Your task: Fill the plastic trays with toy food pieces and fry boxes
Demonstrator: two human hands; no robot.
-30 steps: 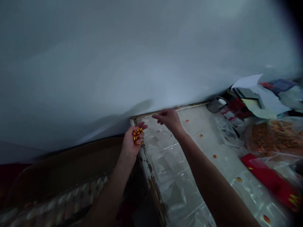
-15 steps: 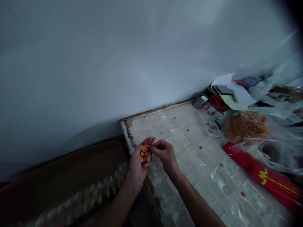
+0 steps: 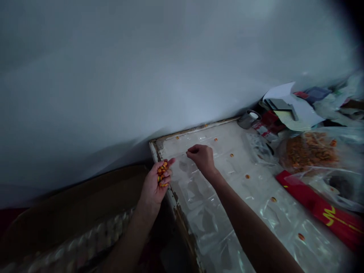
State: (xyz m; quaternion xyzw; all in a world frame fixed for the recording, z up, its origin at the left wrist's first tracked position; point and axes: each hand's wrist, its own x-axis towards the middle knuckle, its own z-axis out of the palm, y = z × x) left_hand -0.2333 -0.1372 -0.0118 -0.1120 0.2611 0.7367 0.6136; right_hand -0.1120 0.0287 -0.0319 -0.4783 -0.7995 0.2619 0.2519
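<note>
My left hand [image 3: 154, 186] is cupped, palm up, beside the table's left edge, its fingers curled around a heap of small round orange-and-yellow pieces [image 3: 162, 174]. My right hand [image 3: 203, 157] hovers over the clear plastic trays [image 3: 196, 189] on the table, thumb and forefinger pinched together. Whatever is between those fingertips is too small to make out. Single orange pieces lie spaced out on the trays, among them one piece [image 3: 231, 155] right of my right hand and another piece [image 3: 301, 237] nearer me.
A wall [image 3: 127, 83] rises behind the table. On the right lie a plastic bag of orange pieces [image 3: 311, 151], a red packet [image 3: 315, 204], papers [image 3: 280, 91] and a grey cup [image 3: 248, 119]. A large brown box [image 3: 79, 201] stands at lower left.
My right hand has left the heap in my left palm and moved up and right over the trays. My left hand has drawn left and slightly down, still holding its pieces.
</note>
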